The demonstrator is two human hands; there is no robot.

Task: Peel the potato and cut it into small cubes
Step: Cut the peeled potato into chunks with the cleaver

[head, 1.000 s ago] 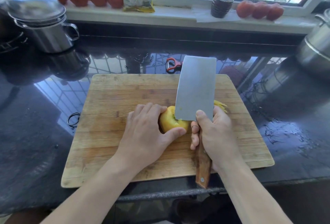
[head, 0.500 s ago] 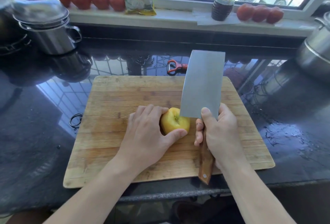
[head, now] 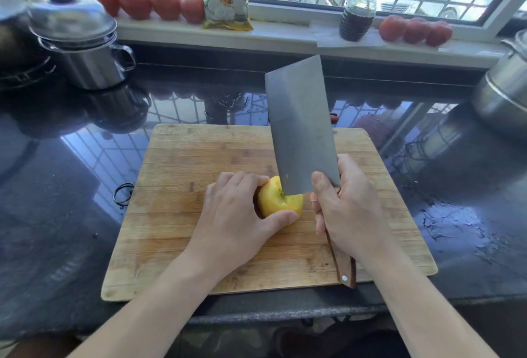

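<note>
1. Potato (head: 281,200): peeled, yellow, whole, sitting mid-way across the cutting board (head: 182,215), toward its near half. No cubes visible, so my read is peeling is done and the first cut is starting.
2. Left hand (head: 233,215): fingers curled over the potato's left and top, thumb wrapped along its near side. Firm hold, pinning it to the board.
3. Right hand (head: 345,209): fist closed round the cleaver (head: 299,129) where blade meets handle, index finger up against the blade's side. The wooden handle end sticks out below the hand, past the board's near edge.
4. Key relation: the potato lies just left of the right-hand grip, directly under the heel end of the blade. The blade runs away from the person, tipped up at the far end, with its lower corner touching the top of the potato or just into it; cannot tell which.
5. The cut line lands on the exposed right part of the potato. The left fingertips sit just left of the blade and the thumb tip lies near it at the front.
6. Next move likely needs a straight press down through the potato. Risk: round potato with no flat face could roll, and the thumb is close to the edge.
7. Worktop (head: 57,200) around the board is dark and glossy, wet patches to the right.
</note>
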